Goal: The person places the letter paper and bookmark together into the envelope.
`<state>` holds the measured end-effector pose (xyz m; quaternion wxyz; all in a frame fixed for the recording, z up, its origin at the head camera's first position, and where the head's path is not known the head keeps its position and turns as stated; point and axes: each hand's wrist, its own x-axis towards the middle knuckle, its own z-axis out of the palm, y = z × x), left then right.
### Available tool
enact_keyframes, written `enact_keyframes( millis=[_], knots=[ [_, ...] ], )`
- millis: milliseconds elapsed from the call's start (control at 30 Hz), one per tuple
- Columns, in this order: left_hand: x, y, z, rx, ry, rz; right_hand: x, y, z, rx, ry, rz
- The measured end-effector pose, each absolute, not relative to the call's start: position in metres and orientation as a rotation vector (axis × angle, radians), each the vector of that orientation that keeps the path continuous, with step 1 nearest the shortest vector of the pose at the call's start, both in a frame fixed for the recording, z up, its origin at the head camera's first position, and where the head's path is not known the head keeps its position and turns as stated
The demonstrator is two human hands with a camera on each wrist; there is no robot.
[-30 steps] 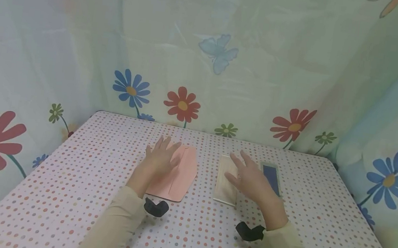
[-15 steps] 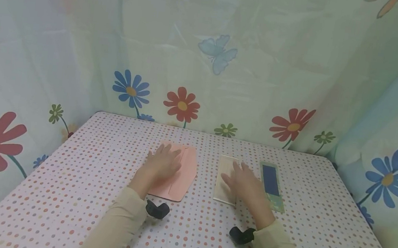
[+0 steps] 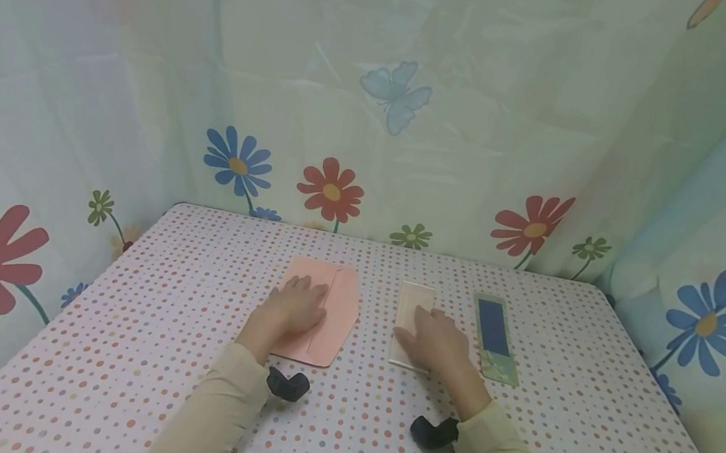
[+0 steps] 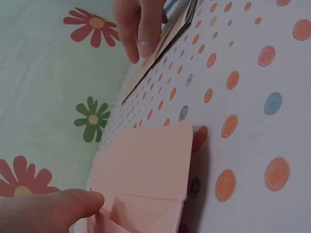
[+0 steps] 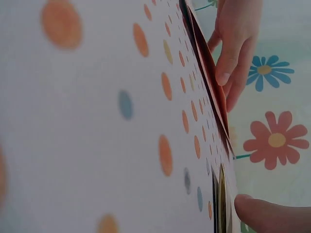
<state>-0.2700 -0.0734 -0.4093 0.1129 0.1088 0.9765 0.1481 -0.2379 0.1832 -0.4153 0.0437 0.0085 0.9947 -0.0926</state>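
While the head view looks down on a dotted tablecloth (image 3: 338, 440), a pink envelope (image 3: 341, 310) lies on it near six o'clock, its flap opened out toward three o'clock. The left hand (image 3: 292, 306) rests on the envelope's nine o'clock half, fingers bent and close together; whether they pinch the paper, I cannot tell. At three o'clock from the envelope, apart from it, lies a cream packet (image 3: 416, 300). The right hand (image 3: 436, 339) is over its lower part, thumb set apart from the other fingers, which lie close together; a firm pinch cannot be made out. Farther toward three o'clock, near this hand, is a green card (image 3: 495, 327) with a dark blue panel. At twelve o'clock hangs a flowered curtain (image 3: 453, 147). Seen from the left wrist, the envelope sits at six o'clock with its flap unfolded and throwing a shadow on the cloth; the left thumb reaches in from eight o'clock to its edge, and the right hand points down over the packet at twelve. From the right wrist, the left hand is over the envelope at one o'clock, and the right thumb, at four, is just beside the packet's edge; contact is unclear.
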Motion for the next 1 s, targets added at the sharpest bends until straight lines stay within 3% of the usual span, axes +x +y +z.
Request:
enact_keyframes(
  millis=[300, 1000],
  knots=[
    [-0.2706, -0.0734, -0.4114, 0.29, 2.86, 0.458, -0.2373, 0.1849, -0.4235, -0.022, 3.168, -0.203],
    [-0.2687, -0.0724, -0.4072, 0.302, 2.841, 0.472, -0.2434, 0.1883, -0.4228, 0.22, 3.061, -0.422]
  ],
)
